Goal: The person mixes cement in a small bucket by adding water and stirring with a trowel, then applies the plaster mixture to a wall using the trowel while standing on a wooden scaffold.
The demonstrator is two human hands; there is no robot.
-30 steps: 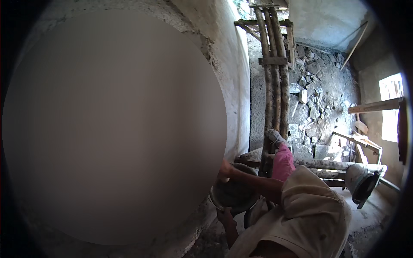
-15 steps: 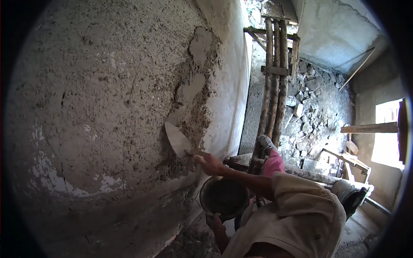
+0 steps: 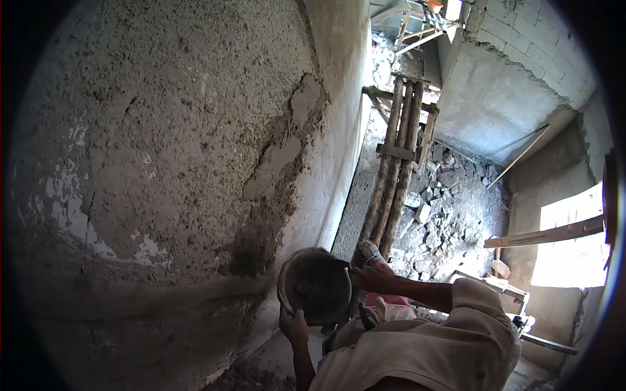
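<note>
My left hand (image 3: 292, 322) grips the lower left rim of a round, dark bucket (image 3: 312, 293) with grey mortar inside, held upright below the patched wall. My right hand (image 3: 373, 279) is at the bucket's right rim, closed on the trowel, whose blade is mostly hidden at the bucket. To the left rises a rough plastered wall (image 3: 163, 150) with smoother patches of damp mortar (image 3: 282, 153) along its right edge. My shoe (image 3: 367, 253) rests on the pole walkway, with a pink trouser leg behind my right arm.
A scaffold walkway of round poles (image 3: 401, 137) runs away from me, braced by cross pieces. Broken rubble (image 3: 437, 215) lies below. A wooden beam (image 3: 548, 234) crosses before a bright window (image 3: 564, 264). A thin pole (image 3: 518, 156) leans against the far wall, and further scaffolding (image 3: 420, 32) stands beyond.
My right hand and the trowel have moved from the wall down to the bucket's rim. The view has shifted, showing more of the far room and blockwork.
</note>
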